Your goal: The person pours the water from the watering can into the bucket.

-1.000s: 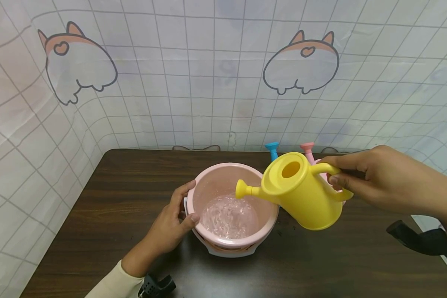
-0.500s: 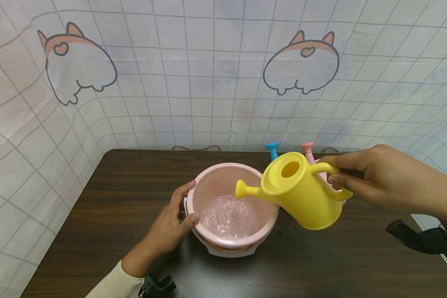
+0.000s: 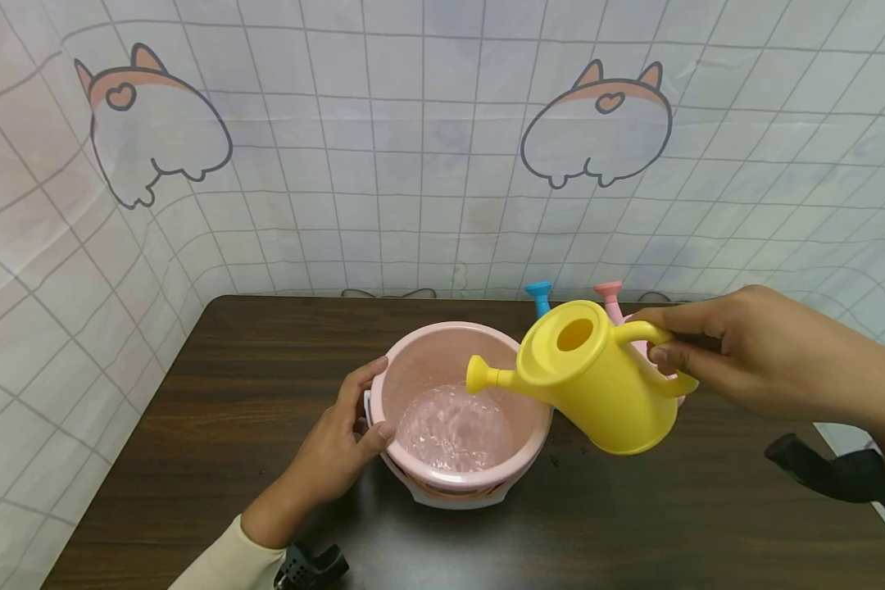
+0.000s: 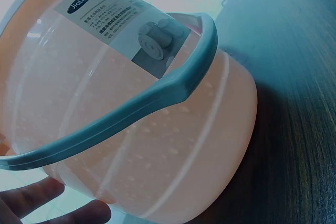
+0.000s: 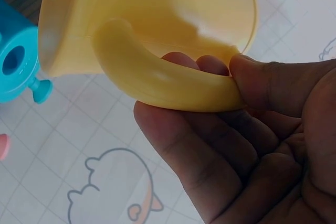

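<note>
A pink plastic bucket (image 3: 453, 479) stands on the dark wooden table, with clear, rippling water (image 3: 453, 430) in its bottom. My left hand (image 3: 332, 459) holds the bucket's left rim, thumb over the edge. From the left wrist, the bucket's wall (image 4: 173, 156), its handle (image 4: 126, 116) and a printed label (image 4: 121, 27) show, with two fingertips near the lower left. My right hand (image 3: 737, 352) grips the handle of a yellow watering can (image 3: 605, 385), raised and tipped left so its spout overhangs the bucket. In the right wrist view, thumb and fingers wrap the can's handle (image 5: 163, 85).
Behind the yellow can stand a blue watering can (image 5: 18, 61) and a pink one, whose spout (image 3: 610, 299) shows above it. A white gridded cloth (image 3: 413, 164) rises along the table's back and left side.
The water in the bucket has gone from churning to gentler ripples. Both hands, the bucket and the yellow watering can have stayed almost where they were.
</note>
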`<state>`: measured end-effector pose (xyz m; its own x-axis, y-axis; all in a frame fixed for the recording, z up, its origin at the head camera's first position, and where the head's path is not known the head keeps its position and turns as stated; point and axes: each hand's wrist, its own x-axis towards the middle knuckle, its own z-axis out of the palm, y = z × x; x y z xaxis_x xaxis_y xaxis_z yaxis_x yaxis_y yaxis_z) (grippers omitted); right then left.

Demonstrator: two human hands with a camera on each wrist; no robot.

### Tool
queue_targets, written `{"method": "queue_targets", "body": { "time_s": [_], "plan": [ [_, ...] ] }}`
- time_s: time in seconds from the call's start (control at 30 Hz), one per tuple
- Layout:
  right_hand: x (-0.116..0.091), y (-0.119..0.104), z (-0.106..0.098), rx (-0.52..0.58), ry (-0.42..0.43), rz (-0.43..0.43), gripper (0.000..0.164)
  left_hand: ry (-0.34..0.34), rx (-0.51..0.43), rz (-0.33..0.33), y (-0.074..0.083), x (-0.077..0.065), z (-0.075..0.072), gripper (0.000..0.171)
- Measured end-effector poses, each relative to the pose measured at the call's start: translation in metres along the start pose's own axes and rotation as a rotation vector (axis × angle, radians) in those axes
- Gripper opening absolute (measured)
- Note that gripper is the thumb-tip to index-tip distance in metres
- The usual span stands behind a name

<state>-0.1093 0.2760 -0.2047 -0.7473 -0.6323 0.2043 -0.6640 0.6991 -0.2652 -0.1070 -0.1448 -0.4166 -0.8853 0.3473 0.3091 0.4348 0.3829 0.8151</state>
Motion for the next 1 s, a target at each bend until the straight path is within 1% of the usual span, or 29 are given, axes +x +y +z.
{"method": "queue_targets", "body": {
  "time_s": [0.2, 0.43, 0.6, 0.8, 1.0],
  "plan": [
    [0.0004, 0.0002, 0.0004, 0.001, 0.005, -0.007, 0.034, 0.000, 0.001, -0.008, 0.0012, 0.0003, -0.0004, 0.073],
    [-0.0033, 0.0002, 0.0025, -0.016, -0.005, -0.003, 0.038, -0.003, 0.010, -0.006, 0.0012, 0.0005, -0.0005, 0.073],
    [-0.0049, -0.0003, 0.0033, -0.034, 0.019, -0.024, 0.040, -0.004, 0.007, -0.001, 0.0005, 0.0005, -0.0004, 0.073],
    [-0.0035, -0.0018, 0.0040, -0.037, 0.044, -0.041, 0.038, -0.005, 0.001, -0.006, 0.0006, -0.0004, -0.0002, 0.074],
    [-0.0027, -0.0027, 0.0042, -0.039, 0.055, -0.047, 0.040, -0.003, 0.004, -0.015, 0.0021, -0.0008, -0.0001, 0.073]
  ]
}}
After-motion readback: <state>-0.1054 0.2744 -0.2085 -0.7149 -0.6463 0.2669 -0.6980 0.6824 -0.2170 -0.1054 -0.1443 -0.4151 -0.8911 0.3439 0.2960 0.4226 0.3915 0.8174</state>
